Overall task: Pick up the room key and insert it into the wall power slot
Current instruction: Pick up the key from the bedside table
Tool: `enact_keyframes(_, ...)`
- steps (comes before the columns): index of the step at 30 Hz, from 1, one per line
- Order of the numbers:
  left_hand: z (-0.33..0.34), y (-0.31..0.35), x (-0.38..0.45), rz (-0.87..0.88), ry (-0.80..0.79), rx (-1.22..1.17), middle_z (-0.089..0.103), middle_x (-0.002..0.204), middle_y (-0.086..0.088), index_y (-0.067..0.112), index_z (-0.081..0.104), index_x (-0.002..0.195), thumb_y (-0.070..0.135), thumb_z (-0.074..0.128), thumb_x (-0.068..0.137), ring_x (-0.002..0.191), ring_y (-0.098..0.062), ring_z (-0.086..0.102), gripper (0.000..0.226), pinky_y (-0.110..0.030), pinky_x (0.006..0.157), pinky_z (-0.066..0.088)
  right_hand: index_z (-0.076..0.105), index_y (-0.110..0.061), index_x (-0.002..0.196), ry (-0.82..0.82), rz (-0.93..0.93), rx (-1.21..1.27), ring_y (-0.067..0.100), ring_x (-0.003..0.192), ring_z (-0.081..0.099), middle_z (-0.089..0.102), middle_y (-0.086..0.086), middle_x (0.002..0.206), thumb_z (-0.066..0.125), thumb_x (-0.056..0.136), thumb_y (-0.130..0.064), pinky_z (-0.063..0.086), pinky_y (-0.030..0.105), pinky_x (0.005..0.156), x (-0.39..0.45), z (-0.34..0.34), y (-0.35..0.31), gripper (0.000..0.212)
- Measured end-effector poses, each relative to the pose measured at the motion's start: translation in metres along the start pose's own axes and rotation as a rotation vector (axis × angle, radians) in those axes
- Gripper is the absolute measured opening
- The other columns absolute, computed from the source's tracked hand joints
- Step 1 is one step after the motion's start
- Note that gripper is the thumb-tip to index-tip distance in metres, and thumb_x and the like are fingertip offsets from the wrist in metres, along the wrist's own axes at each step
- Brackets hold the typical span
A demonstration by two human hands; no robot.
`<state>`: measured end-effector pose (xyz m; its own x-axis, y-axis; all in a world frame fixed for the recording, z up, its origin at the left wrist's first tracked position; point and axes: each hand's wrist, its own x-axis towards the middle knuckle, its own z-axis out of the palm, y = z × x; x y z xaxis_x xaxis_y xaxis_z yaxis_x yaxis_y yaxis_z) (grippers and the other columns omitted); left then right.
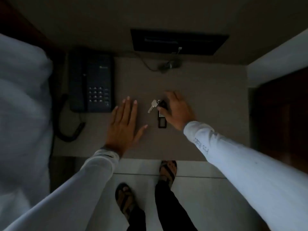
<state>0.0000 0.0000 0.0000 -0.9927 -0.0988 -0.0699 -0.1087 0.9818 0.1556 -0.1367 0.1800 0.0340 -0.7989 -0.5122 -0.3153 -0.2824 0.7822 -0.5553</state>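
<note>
A silver room key point(152, 106) on a ring with a dark rectangular tag point(161, 121) lies in the middle of the bedside table point(208, 100). My right hand point(177, 109) is over the tag's upper end, fingers curled and touching it, while the tag's lower end still rests on the table. My left hand point(124, 125) lies flat on the table to the left of the key, fingers spread, holding nothing. A dark wall panel point(179, 41) is mounted above the table's far edge; I cannot tell whether it holds the power slot.
A dark desk phone point(91, 80) with a coiled cord point(71, 130) stands at the table's left. A thin cable point(150, 65) runs from the wall panel onto the table. White bedding point(21, 105) fills the left side. My sandalled feet stand on pale floor tiles point(191, 197).
</note>
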Motion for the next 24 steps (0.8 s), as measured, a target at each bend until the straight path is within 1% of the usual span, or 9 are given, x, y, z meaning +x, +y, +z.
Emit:
enact_keyframes(2,0.011,-0.003,0.007,-0.017,-0.050,-0.021,0.029,0.170,-0.029,0.000,0.028,0.162,0.063,0.041,0.102,0.157,-0.041,0.033,0.088,-0.057,0.128,0.033,0.046,-0.015,0.141,0.016,0.033,0.009,0.037,0.124,0.055,0.049,0.013,0.142,0.066,0.092,-0.034,0.052,0.045,0.097,0.011,0.009,0.004,0.057)
enact_keyframes(4,0.019,-0.007,0.008,0.004,-0.061,-0.013,0.026,0.171,-0.029,0.001,0.024,0.164,0.065,0.044,0.102,0.159,-0.040,0.028,0.091,-0.056,0.130,0.030,0.052,-0.017,0.136,-0.008,0.036,-0.020,0.036,0.121,0.057,0.051,0.012,0.138,0.067,0.091,-0.029,0.053,0.044,0.094,0.014,0.015,0.006,0.050)
enact_keyframes(9,0.028,-0.008,0.000,0.045,-0.050,-0.022,0.025,0.172,-0.029,0.002,0.023,0.164,0.068,0.040,0.100,0.161,-0.041,0.023,0.094,-0.059,0.129,0.030,0.064,-0.011,0.117,-0.019,0.047,0.044,0.035,0.104,0.064,0.060,0.016,0.120,0.074,0.086,-0.021,0.054,0.045,0.091,0.012,0.022,0.013,0.034)
enact_keyframes(13,0.014,-0.010,-0.003,0.039,-0.038,-0.024,0.028,0.170,-0.029,0.001,0.026,0.163,0.069,0.040,0.099,0.159,-0.041,0.029,0.094,-0.059,0.128,0.032,0.069,-0.007,0.101,-0.042,0.098,0.219,0.020,0.085,0.061,0.066,0.010,0.095,0.075,0.082,-0.005,0.056,0.045,0.086,0.013,0.011,0.004,0.021)
enact_keyframes(15,-0.001,-0.009,-0.003,0.041,-0.011,-0.028,0.030,0.170,-0.029,0.001,0.028,0.163,0.068,0.041,0.099,0.158,-0.041,0.031,0.094,-0.059,0.127,0.033,0.070,-0.005,0.096,-0.056,0.109,0.254,0.022,0.081,0.062,0.067,0.011,0.088,0.073,0.081,0.002,0.056,0.044,0.084,0.009,0.000,-0.005,0.017)
enact_keyframes(18,-0.037,-0.006,0.001,0.054,0.030,-0.027,0.032,0.169,-0.029,0.001,0.030,0.162,0.070,0.040,0.098,0.157,-0.041,0.033,0.094,-0.058,0.126,0.034,0.072,-0.006,0.087,-0.038,0.154,0.273,0.030,0.087,0.070,0.070,0.009,0.086,0.067,0.082,0.007,0.058,0.040,0.081,0.004,-0.025,-0.021,0.015)
enact_keyframes(19,-0.052,-0.006,0.004,0.064,0.038,-0.018,0.032,0.169,-0.029,0.001,0.030,0.162,0.071,0.038,0.098,0.157,-0.041,0.034,0.095,-0.058,0.126,0.035,0.072,-0.007,0.085,-0.020,0.174,0.270,0.030,0.089,0.071,0.070,0.007,0.086,0.065,0.083,0.007,0.058,0.036,0.078,0.002,-0.036,-0.028,0.016)
enact_keyframes(21,-0.085,-0.006,0.010,0.096,0.084,0.011,0.033,0.169,-0.028,0.002,0.030,0.162,0.072,0.038,0.099,0.157,-0.040,0.035,0.095,-0.058,0.126,0.037,0.073,-0.013,0.081,0.024,0.212,0.248,0.028,0.089,0.071,0.070,0.005,0.087,0.064,0.085,0.005,0.052,0.026,0.070,-0.004,-0.061,-0.044,0.021)
enact_keyframes(24,-0.145,-0.004,0.023,0.125,0.173,0.032,0.034,0.169,-0.027,0.003,0.030,0.163,0.072,0.039,0.100,0.156,-0.039,0.036,0.093,-0.057,0.126,0.038,0.071,-0.022,0.077,0.147,0.232,0.188,0.024,0.083,0.068,0.069,0.006,0.093,0.060,0.083,0.007,0.046,0.021,0.064,-0.015,-0.107,-0.073,0.031)
